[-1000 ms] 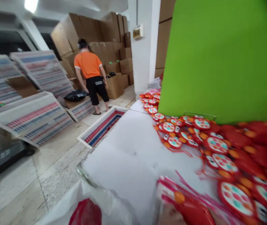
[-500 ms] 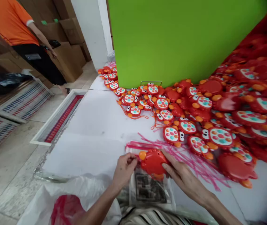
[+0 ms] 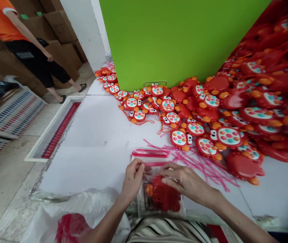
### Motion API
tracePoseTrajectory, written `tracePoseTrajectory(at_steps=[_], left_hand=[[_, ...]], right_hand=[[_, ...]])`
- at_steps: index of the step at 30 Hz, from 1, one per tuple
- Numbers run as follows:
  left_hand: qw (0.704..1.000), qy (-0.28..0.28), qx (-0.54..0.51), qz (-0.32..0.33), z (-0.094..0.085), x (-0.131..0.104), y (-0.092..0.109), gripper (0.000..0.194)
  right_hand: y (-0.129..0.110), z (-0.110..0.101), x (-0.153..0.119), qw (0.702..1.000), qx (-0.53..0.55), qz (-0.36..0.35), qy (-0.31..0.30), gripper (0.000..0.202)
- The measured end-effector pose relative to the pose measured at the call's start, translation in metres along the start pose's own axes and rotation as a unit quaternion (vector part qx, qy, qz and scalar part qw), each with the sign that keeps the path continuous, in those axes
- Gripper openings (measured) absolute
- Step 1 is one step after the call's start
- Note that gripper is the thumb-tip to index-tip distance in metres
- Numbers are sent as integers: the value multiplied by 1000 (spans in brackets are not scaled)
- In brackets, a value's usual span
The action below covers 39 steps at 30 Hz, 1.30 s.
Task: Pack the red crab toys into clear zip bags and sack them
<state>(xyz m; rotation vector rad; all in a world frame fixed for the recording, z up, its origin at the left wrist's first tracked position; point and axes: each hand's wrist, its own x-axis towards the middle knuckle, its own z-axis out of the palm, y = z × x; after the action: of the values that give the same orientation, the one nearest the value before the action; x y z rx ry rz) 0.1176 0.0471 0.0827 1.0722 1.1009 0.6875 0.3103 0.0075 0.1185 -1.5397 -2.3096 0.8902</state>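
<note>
toy point(image 3: 168, 195) just beside our right hand point(image 3: 181, 178), grip: can't tell | our left hand point(image 3: 133, 172) pinches bag point(image 3: 141, 204) | bag: toy inside

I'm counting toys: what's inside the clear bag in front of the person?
Inside the clear bag, a red toy with an orange part shows. Its underside is hidden, and the right hand covers part of its upper edge.

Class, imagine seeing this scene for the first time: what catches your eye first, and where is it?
The large green panel at the top centre stands out first. Below it and to its right, a heap of red toys covers part of the white table. At the bottom centre, the left hand and right hand are at a clear plastic bag.
</note>
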Motion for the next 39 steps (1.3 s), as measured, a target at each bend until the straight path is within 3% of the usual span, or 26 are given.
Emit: tracePoseTrajectory(at_steps=[4,9,14,19,22,26,29,31,35,37,39], left_hand=[[999,-16,-27,-18,3,-3,-2,26],[998,-25,-51,-36,-1,-6,-10,24],[998,-40,34,-19,-5,-5,-13,27],[994,-72,73,27,0,-9,-6,28],[986,-55,145,58,3,-11,-1,27],[974,-44,207,75,4,-12,-2,27],[986,-40,152,49,-1,-11,-9,22],[995,-29,97,23,-6,-9,-13,21],[999,-10,46,7,-14,-6,-17,21],[999,-13,36,5,-15,-4,-17,21],[999,-25,22,-4,-16,-3,-18,19]], right_hand=[[-4,5,3,998,-46,1,-30,36],[-10,19,13,991,-109,57,57,22],[-18,31,28,990,-89,47,100,19],[-22,35,35,988,-130,34,77,17],[-25,36,39,986,-156,22,62,16],[-20,32,39,987,-84,55,126,14],[4,22,22,972,9,120,203,14],[31,12,-3,947,20,203,248,17],[82,-8,-72,859,-39,399,317,23],[94,-12,-103,825,-92,477,288,23],[94,-10,-121,832,-120,503,203,22]])
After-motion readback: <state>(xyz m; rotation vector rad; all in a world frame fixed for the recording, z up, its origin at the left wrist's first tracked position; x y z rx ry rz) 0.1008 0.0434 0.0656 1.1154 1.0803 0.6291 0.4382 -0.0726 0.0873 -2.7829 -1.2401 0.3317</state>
